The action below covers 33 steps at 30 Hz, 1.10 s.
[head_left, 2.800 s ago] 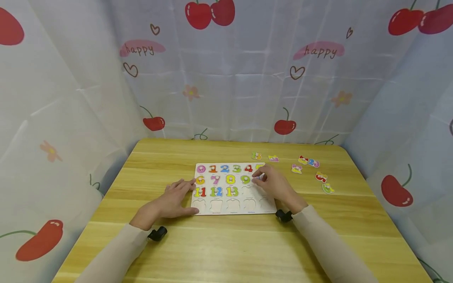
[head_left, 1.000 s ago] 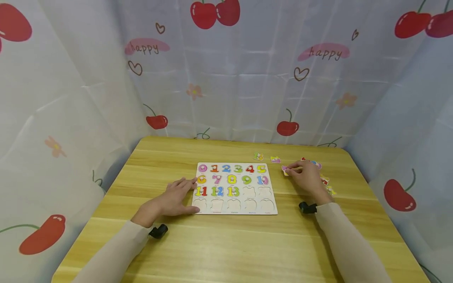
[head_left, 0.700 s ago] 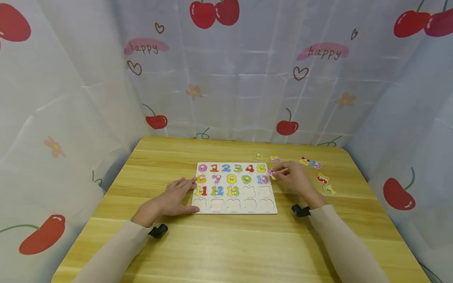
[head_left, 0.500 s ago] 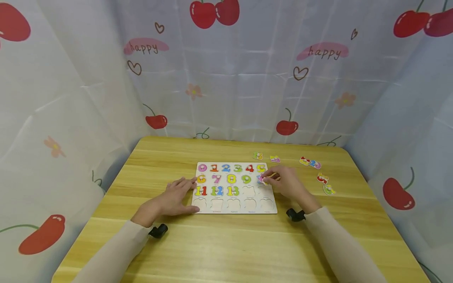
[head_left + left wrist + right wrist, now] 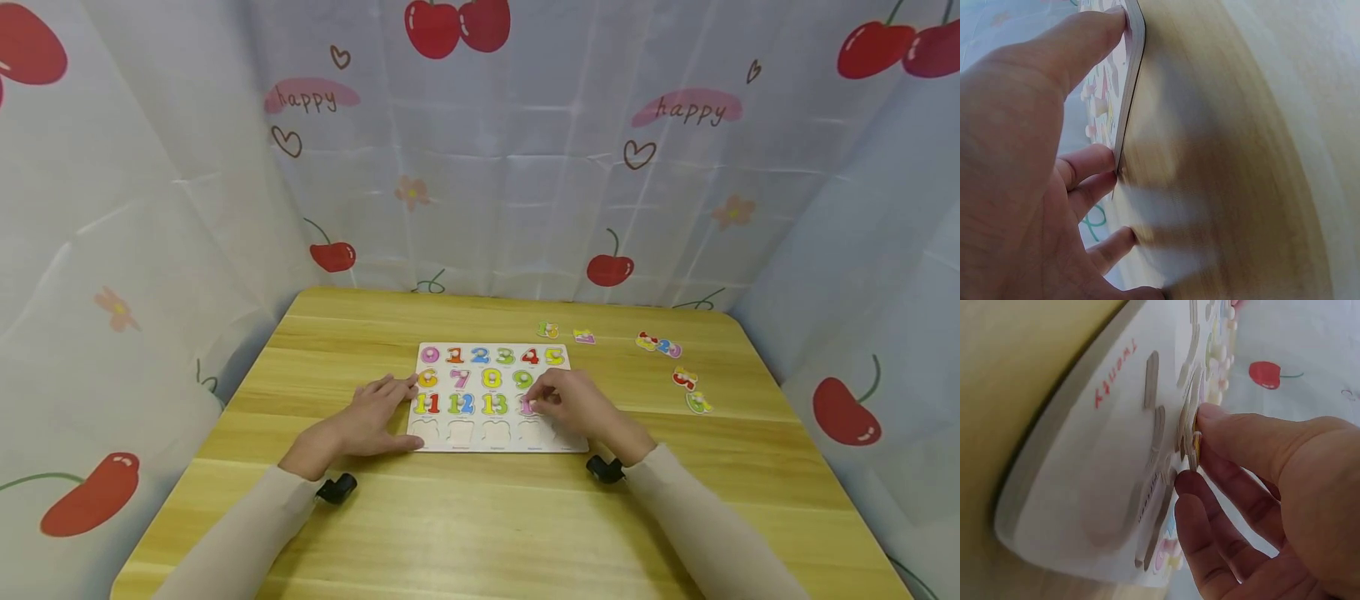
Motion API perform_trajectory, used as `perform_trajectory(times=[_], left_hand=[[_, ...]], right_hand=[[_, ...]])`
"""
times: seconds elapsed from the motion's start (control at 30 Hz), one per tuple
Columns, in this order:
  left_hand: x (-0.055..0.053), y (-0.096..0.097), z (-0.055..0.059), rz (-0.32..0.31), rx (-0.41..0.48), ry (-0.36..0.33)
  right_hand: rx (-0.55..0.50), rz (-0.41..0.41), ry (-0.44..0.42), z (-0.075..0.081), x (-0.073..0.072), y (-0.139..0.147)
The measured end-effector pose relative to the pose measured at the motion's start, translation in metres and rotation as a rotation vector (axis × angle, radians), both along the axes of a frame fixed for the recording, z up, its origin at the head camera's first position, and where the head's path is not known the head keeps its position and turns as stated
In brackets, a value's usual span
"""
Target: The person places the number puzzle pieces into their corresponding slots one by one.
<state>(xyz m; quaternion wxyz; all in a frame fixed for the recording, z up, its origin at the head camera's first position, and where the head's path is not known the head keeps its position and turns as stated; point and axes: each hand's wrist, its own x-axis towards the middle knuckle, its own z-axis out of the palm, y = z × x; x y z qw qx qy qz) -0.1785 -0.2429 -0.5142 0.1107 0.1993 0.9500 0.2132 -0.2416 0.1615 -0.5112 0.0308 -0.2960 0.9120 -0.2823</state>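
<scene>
A white number puzzle board [image 5: 480, 449] lies on the table, with knobbed number pieces filling its upper rows and bare recesses in the bottom row. My left hand [image 5: 365, 421] rests spread at the board's left side; its thumb lies on the near-left corner and its fingertips touch the left edge. Over the third row, just right of the 13 piece [image 5: 494, 404], my right hand [image 5: 581, 407] pinches a purple-and-yellow number puzzle piece [image 5: 526, 405] between thumb and fingers. In the right wrist view this puzzle piece [image 5: 1190, 434] is tilted close over a recess. My right hand hides the 10.
Several loose number pieces lie beyond and right of the board, among them a green-and-orange one [image 5: 548, 330], a purple-and-yellow one [image 5: 583, 337], a red one [image 5: 684, 378] and a green one [image 5: 698, 402]. A cherry-print curtain [image 5: 480, 208] surrounds the wooden table [image 5: 420, 533].
My right hand has put down the 10, picked up the purple-and-yellow puzzle piece from the right and carried it left to the third row. The left hand has stayed in place.
</scene>
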Motion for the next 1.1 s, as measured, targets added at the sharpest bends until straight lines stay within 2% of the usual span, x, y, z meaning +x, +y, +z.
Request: perform_trajectory(times=[0.53,1.1], left_hand=[[-0.003,-0.003,-0.006,0.010,-0.009,0.003],[-0.002,0.000,-0.002,-0.001,-0.012,0.009]], right_hand=[[0.003,-0.072,-0.072,-0.004,0.001,-0.014],[-0.008,-0.084,-0.032,-0.006,0.001,0.009]])
